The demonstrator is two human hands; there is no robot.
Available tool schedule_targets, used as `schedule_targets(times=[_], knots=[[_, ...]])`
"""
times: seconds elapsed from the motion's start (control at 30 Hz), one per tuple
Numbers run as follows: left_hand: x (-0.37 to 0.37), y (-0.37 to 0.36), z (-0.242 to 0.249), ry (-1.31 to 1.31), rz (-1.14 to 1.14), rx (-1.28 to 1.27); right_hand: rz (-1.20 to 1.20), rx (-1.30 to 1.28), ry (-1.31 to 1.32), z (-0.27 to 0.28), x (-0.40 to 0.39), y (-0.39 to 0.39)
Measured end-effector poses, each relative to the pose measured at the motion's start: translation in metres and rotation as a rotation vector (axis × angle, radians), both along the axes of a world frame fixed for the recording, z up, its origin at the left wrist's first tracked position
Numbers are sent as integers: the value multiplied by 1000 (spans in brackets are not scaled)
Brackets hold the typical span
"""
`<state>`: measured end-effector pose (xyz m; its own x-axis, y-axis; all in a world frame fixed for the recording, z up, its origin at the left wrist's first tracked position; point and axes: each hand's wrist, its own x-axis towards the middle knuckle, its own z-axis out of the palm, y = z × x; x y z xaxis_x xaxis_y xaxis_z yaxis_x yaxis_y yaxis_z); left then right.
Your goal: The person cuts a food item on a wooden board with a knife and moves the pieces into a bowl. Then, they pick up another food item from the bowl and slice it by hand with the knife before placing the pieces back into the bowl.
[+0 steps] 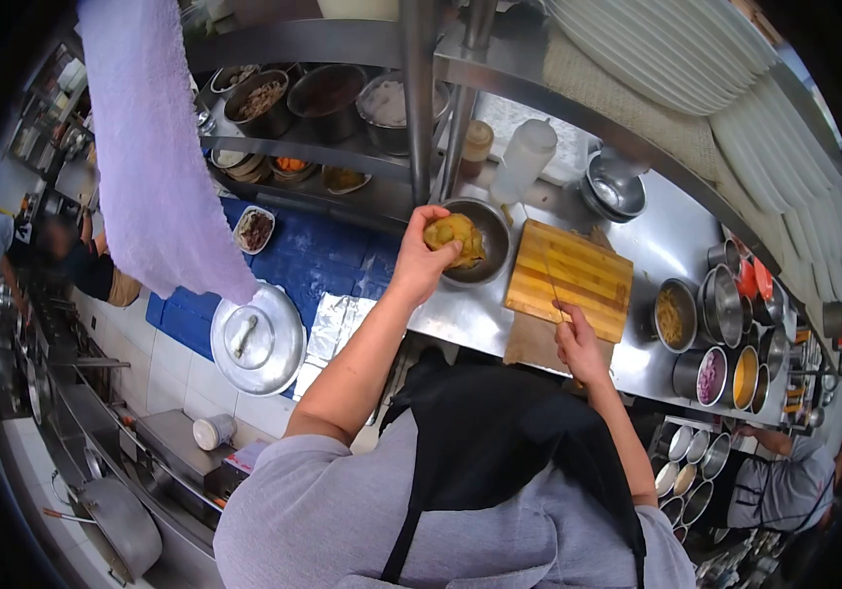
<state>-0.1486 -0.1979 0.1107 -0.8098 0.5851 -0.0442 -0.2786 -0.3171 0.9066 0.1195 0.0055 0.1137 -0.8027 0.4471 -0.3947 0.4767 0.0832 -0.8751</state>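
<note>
My left hand (pixel 425 257) is closed around a yellow-brown lump of food (pixel 460 232), whose kind I cannot make out. It is held over the left side of a round metal bowl (pixel 501 239). In my right hand (pixel 580 344) is a knife (pixel 555 293), its thin blade pointing away from me over the striped wooden cutting board (pixel 593 275). The board lies just right of the bowl, with brown cardboard or paper (pixel 529 344) under its near edge.
Behind the bowl stands a clear squeeze bottle (pixel 527 159). Stacked metal bowls (pixel 617 187) sit at the back right. Food-filled containers (pixel 676 312) line the right side. A large lid (pixel 258 339) lies left. A lilac cloth (pixel 151 147) hangs at upper left. Another person (pixel 784 481) is at far right.
</note>
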Motion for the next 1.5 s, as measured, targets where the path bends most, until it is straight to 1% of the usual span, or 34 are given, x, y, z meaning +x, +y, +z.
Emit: schedule_targets(times=[0.03, 0.1, 0.13, 0.2, 0.23, 0.3, 0.37, 0.53, 0.57, 0.6, 0.63, 0.73, 0.8, 0.87, 0.97, 1.07, 1.13, 1.2, 1.23, 1.27, 1.3, 1.33, 1.4, 1.47, 1.5], knots=[[0, 0, 3, 0, -6, 3, 0, 2, -3, 1, 0, -2], [-1, 0, 12, 189, 80, -39, 9, 29, 9, -2, 1, -3], [-2, -2, 15, 189, 78, -37, 23, 51, 19, -3, 1, -4], [-5, -8, 18, 219, -15, -183, 32, 67, 12, -3, 1, -4], [-4, -8, 18, 218, -17, -183, 43, 80, 6, -3, 1, -4], [1, -9, 16, 290, 49, -291, 50, 100, 31, -7, 1, -6], [4, -9, 9, 267, 68, -294, 55, 117, 58, -9, 2, -7], [12, -6, -8, 197, 127, -285, 49, 95, -38, -2, 9, -9], [23, -7, -10, 102, 155, -157, 49, 84, -44, -5, 21, -11], [26, -6, -8, 21, 184, -20, 75, 129, -15, -11, 24, -10], [28, -7, -6, 30, 186, -23, 102, 174, 15, -15, 27, -7], [38, -13, 5, 42, 143, -61, 140, 155, 12, -18, 35, 1], [48, -16, 14, 241, 161, -270, 145, 162, 70, -23, 41, 8], [56, -7, 21, 291, 208, -314, 147, 155, 147, -28, 42, 21], [76, 0, 30, 322, 243, -382, 124, 65, 99, -26, 57, 28], [95, 9, 33, 332, 253, -434, 150, 97, 158, -32, 74, 36], [100, 16, 25, 336, 265, -460, 138, -61, -9, -15, 83, 35], [100, 23, 16, 199, 275, -325, 134, -87, -31, -15, 91, 35], [98, 25, 16, 204, 273, -338, 125, -101, -58, -18, 94, 34], [94, 26, 16, 135, 290, -235, 121, -113, -55, -26, 97, 32], [92, 28, 21, 65, 302, -128, 139, -44, 8, -34, 100, 31], [88, 28, 27, 69, 290, -128, 153, 31, 69, -40, 103, 31], [72, 19, 39, 21, 163, 136, 142, 52, 73, -42, 108, 28], [50, 15, 40, -12, 104, 321, 120, 80, 77, -37, 105, 24], [42, 15, 31, -141, 82, 342, 109, 115, 49, -31, 103, 21]])
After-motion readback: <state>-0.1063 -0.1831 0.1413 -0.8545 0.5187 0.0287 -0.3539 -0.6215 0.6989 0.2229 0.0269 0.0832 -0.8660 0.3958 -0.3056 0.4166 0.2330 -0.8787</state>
